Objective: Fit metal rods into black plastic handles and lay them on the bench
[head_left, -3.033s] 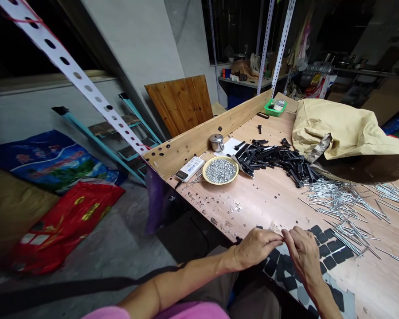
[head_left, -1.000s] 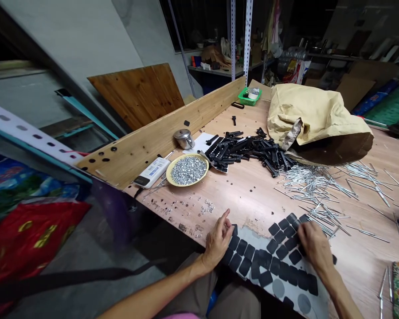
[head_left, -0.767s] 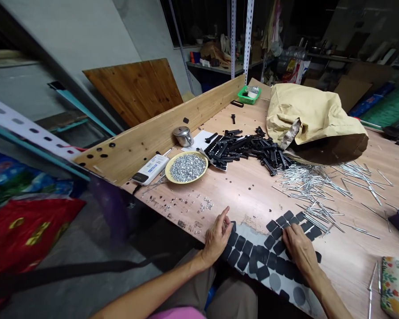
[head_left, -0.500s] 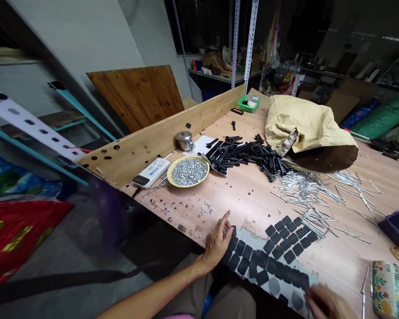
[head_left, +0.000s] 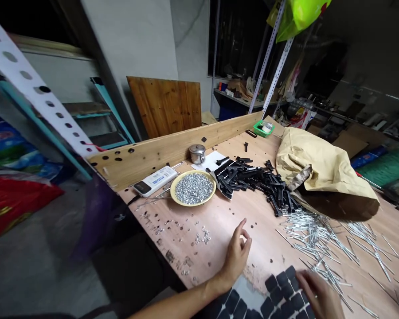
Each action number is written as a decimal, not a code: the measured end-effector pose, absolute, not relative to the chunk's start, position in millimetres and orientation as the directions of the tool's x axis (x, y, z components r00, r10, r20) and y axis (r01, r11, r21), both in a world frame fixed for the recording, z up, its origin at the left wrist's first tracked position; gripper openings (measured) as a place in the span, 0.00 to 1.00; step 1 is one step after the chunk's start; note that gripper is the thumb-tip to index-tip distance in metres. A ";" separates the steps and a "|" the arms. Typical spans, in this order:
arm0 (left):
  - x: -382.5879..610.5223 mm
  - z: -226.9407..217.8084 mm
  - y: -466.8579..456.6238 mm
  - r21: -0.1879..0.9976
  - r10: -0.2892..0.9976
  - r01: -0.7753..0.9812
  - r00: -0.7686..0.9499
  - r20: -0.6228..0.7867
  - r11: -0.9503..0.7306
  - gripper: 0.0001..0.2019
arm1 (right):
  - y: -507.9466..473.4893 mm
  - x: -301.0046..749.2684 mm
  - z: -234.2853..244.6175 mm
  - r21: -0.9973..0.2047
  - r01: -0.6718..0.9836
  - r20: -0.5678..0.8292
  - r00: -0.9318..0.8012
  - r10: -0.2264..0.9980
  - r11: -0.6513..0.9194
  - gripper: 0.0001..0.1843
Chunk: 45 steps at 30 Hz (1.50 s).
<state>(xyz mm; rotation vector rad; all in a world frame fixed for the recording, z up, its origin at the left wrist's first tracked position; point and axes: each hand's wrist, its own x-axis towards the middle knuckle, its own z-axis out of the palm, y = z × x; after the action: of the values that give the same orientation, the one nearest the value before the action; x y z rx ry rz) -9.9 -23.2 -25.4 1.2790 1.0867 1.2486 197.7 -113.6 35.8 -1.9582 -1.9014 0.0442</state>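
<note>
Left hand half-uncurled, forefinger extended; right hand at black rounded pads
Right hand motion-blurred, its grip impossible to tell; pads cut off below

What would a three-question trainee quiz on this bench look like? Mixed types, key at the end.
1. Which hand is nearer the loose metal rods: A) left or B) right?
2. True or false: the yellow dish is empty.
3. Fill in: the heap of black parts lies between the yellow dish and the tan paper ___.

Key:
1. B, the right hand.
2. False; it holds many small silvery pieces.
3. Sack.
</note>
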 end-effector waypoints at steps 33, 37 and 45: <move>34.6 -52.0 21.6 0.990 0.993 0.111 0.090 0.072 -0.082 0.07 | 128.5 161.3 28.0 0.100 0.985 0.143 -0.156 0.977 0.142 0.16; 37.7 -53.9 22.5 0.994 1.000 0.110 0.014 0.017 -0.018 0.08 | 124.2 175.1 42.5 -0.295 0.945 0.199 -0.086 0.976 0.144 0.12; 21.2 -31.7 27.1 0.993 0.994 0.057 0.028 -0.102 0.100 0.16 | 18.9 180.9 92.2 -0.914 0.205 -0.280 0.300 0.912 -0.349 0.25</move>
<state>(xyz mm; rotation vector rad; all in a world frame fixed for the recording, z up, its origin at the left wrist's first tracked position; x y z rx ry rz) 21.2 27.1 -31.7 1.1885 1.2730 1.0850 180.9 18.9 92.2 -1.7573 -1.0113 1.0973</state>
